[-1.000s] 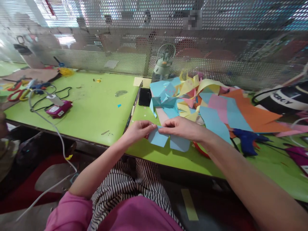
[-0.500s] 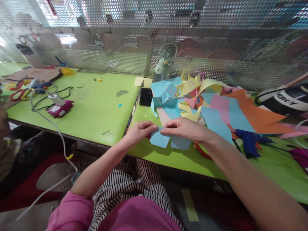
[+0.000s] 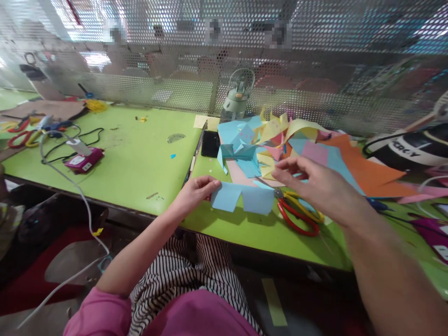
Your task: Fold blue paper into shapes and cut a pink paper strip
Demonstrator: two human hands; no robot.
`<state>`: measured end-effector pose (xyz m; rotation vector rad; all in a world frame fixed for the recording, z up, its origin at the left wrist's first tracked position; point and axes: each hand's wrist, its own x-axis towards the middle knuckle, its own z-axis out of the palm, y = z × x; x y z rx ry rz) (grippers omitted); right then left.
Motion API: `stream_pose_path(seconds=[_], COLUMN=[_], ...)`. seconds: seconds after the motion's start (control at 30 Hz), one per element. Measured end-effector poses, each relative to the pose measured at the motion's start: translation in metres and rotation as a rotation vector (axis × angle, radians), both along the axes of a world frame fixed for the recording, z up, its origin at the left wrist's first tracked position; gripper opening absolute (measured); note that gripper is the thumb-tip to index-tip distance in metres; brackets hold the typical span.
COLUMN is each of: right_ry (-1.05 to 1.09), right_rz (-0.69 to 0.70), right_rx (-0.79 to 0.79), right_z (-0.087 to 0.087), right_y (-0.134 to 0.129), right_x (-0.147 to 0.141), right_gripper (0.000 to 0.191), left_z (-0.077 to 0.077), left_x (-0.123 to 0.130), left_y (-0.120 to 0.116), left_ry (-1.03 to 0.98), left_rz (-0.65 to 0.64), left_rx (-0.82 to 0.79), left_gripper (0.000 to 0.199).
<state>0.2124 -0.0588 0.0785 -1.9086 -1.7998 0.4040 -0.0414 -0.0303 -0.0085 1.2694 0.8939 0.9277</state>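
Note:
Between thumb and fingers, my left hand (image 3: 200, 190) pinches the left end of a light blue paper strip (image 3: 258, 199) cut into two flaps with a notch between them. My right hand (image 3: 304, 179) is off the paper, in the air to its right, with its fingers loosely bent and apart; nothing shows in it. Below that hand lie scissors (image 3: 304, 227) with red and yellow handles, their blades pointing toward the strip. Just beyond the strip is a folded light blue paper piece (image 3: 240, 148), with a pink sheet (image 3: 238, 172) partly under it.
A phone (image 3: 210, 143) and a pale green bottle (image 3: 237, 100) stand behind my hands. Coloured paper, including an orange sheet (image 3: 364, 161), covers the right side. At left are a magenta power adapter (image 3: 84, 160), cables and more scissors (image 3: 21, 137). A perforated metal screen (image 3: 168, 60) borders the back.
My right hand has let go of the paper strip and moved right, over the scissors, which are now uncovered. The left hand keeps its pinch on the strip.

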Motion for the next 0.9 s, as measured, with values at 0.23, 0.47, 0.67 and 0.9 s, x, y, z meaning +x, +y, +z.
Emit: stream_pose_path(seconds=[0.23, 0.47, 0.67, 0.9], right_ry=[0.437, 0.712, 0.746, 0.735], right_rz=[0.026, 0.024, 0.018, 0.002], right_rx=[-0.126, -0.12, -0.159, -0.118], right_z=[-0.038, -0.053, -0.059, -0.059], right_y=[-0.023, -0.012, -0.007, -0.005], right_x=[-0.005, -0.009, -0.007, -0.006], right_gripper=[0.053, 0.037, 0.038, 0.042], left_z=[-0.003, 0.0, -0.001, -0.004], left_x=[0.0, -0.001, -0.002, 0.0], left_y=[0.002, -0.001, 0.001, 0.004], left_ry=[-0.015, -0.005, -0.002, 0.024], left_rz=[0.037, 0.039, 0.008, -0.064], left_rx=[-0.01, -0.033, -0.044, -0.064], left_gripper=[0.03, 0.025, 0.027, 0.025])
